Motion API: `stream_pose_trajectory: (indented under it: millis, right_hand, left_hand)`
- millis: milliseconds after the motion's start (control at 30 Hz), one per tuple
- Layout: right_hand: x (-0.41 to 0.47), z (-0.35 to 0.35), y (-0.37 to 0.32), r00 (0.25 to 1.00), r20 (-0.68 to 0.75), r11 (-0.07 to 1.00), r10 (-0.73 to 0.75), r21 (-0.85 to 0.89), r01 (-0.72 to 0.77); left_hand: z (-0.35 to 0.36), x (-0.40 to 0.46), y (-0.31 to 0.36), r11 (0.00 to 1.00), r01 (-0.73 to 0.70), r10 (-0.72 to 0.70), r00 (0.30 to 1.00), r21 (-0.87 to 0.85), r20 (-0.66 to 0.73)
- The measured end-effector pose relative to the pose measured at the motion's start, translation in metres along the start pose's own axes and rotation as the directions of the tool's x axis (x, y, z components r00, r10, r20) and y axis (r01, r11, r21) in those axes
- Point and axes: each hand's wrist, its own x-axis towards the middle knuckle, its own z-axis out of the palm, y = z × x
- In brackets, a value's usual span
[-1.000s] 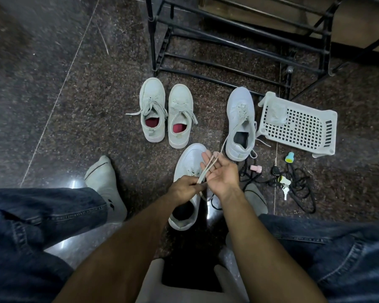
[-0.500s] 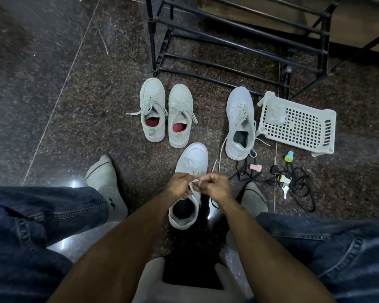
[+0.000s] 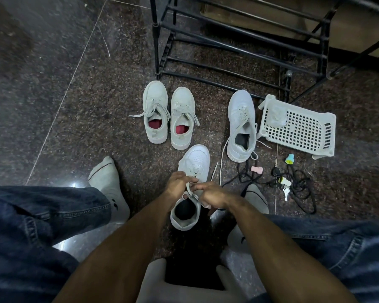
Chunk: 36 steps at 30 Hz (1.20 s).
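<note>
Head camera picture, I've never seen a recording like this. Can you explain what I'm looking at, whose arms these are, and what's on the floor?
There is only one view here. It comes from a wide-angle camera worn on a person's head, looking forward and down. The two bare arms belong to that person, and their legs in jeans and socked feet frame the picture.

The left hand and right hand meet over a white shoe standing on the dark stone floor. Both hands pinch its lace near the shoe's opening.

Beyond it are a pair of pale shoes with red insoles and one more white shoe with loose laces. There is also a white plastic basket, a tangle of black cords with small plugs, and a black metal rack.
</note>
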Motion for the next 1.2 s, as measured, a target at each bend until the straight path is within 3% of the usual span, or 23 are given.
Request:
stream_pose_trajectory:
  millis: [167, 267, 400, 567, 633, 733, 800, 867, 967, 1033, 1100, 1200]
  right_hand:
    - [0.014, 0.015, 0.015, 0.978, -0.161, 0.987, -0.135, 0.065, 0.147]
    - [0.028, 0.028, 0.023, 0.957, -0.265, 0.974, -0.119, 0.158, 0.165]
    - [0.029, 0.033, 0.02, 0.951, -0.311, 0.928, 0.004, 0.355, 0.112]
    - [0.029, 0.032, 0.014, 0.955, -0.243, 0.823, 0.171, 0.568, -0.003]
    - [0.029, 0.031, 0.011, 0.956, -0.219, 0.811, 0.196, 0.584, -0.033]
    - [0.028, 0.029, 0.004, 0.952, -0.197, 0.801, 0.235, 0.594, -0.075]
    - [0.028, 0.027, 0.003, 0.946, -0.22, 0.809, 0.239, 0.585, -0.068]
    - [0.028, 0.026, 0.005, 0.942, -0.261, 0.814, 0.21, 0.58, -0.02]
    - [0.031, 0.027, 0.015, 0.949, -0.3, 0.83, 0.095, 0.551, 0.091]
    - [0.034, 0.03, 0.023, 0.949, -0.314, 0.863, 0.013, 0.483, 0.147]
    - [0.035, 0.031, 0.029, 0.941, -0.331, 0.907, -0.073, 0.37, 0.2]
    - [0.037, 0.033, 0.03, 0.931, -0.351, 0.912, -0.105, 0.34, 0.231]
  left_hand:
    - [-0.002, 0.002, -0.001, 1.0, 0.012, -0.012, 1.0, -0.02, -0.014]
    - [-0.006, -0.003, 0.002, 0.999, 0.035, -0.035, 0.999, -0.024, -0.01]
    - [-0.021, -0.006, 0.0, 0.929, -0.12, 0.1, 0.992, 0.35, 0.077]
    - [-0.041, -0.011, -0.003, 0.578, -0.318, 0.17, 0.948, 0.752, 0.27]
    - [-0.045, -0.014, -0.004, 0.429, -0.402, 0.245, 0.914, 0.809, 0.324]
    - [-0.044, -0.021, -0.003, 0.113, -0.55, 0.41, 0.784, 0.827, 0.466]
    - [-0.043, -0.021, 0.002, -0.029, -0.597, 0.418, 0.721, 0.802, 0.552]
    - [-0.042, -0.02, 0.008, -0.02, -0.604, 0.407, 0.723, 0.797, 0.558]
    - [-0.04, -0.019, 0.009, 0.298, -0.514, 0.418, 0.828, 0.805, 0.374]
    - [-0.039, -0.019, 0.009, 0.45, -0.439, 0.362, 0.886, 0.778, 0.291]
    - [-0.037, -0.018, 0.011, 0.51, -0.415, 0.322, 0.904, 0.753, 0.28]
    - [-0.036, -0.016, 0.015, 0.492, -0.399, 0.298, 0.912, 0.774, 0.281]
